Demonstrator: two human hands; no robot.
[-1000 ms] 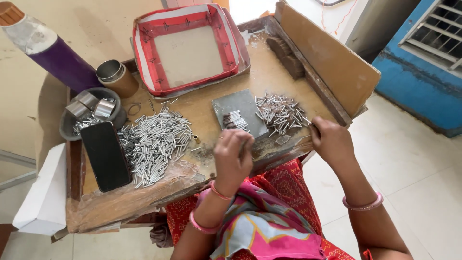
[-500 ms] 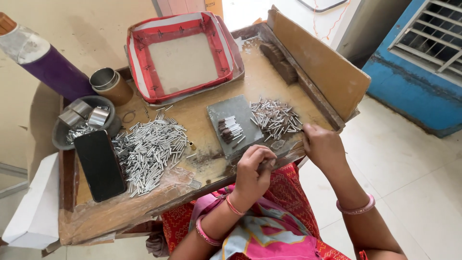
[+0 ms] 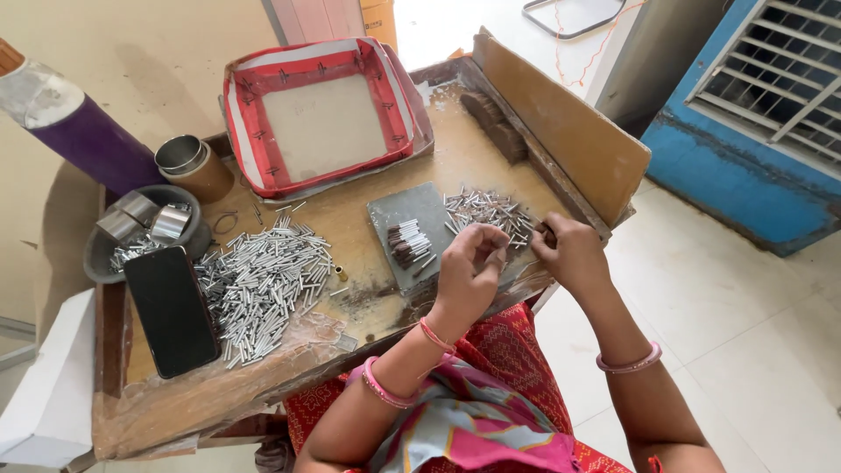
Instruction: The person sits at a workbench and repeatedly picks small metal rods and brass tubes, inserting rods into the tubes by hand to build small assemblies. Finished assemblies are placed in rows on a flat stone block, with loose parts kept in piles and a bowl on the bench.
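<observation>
My left hand [image 3: 469,267] hovers over the right edge of a grey slab [image 3: 405,211], fingers pinched around a small metal piece that I can barely make out. My right hand [image 3: 569,254] rests beside it, fingertips at the edge of a small heap of silver metal tubes [image 3: 486,208]. A neat row of dark-tipped tubes [image 3: 408,243] lies on the slab just left of my left hand. A large heap of silver tubes [image 3: 263,285] is spread on the wooden table [image 3: 350,197] further left.
A red-edged tray [image 3: 254,131] sits at the back. A black phone [image 3: 171,311], a grey bowl [image 3: 98,258] of metal parts, a metal cup [image 3: 188,162] and a purple cylinder [image 3: 74,127] stand left. A wooden board [image 3: 561,123] walls the right side. A blue cooler [image 3: 753,123] stands right.
My left hand has moved right from the row of tubes on the slab toward the small heap and my right hand. The camera has shifted.
</observation>
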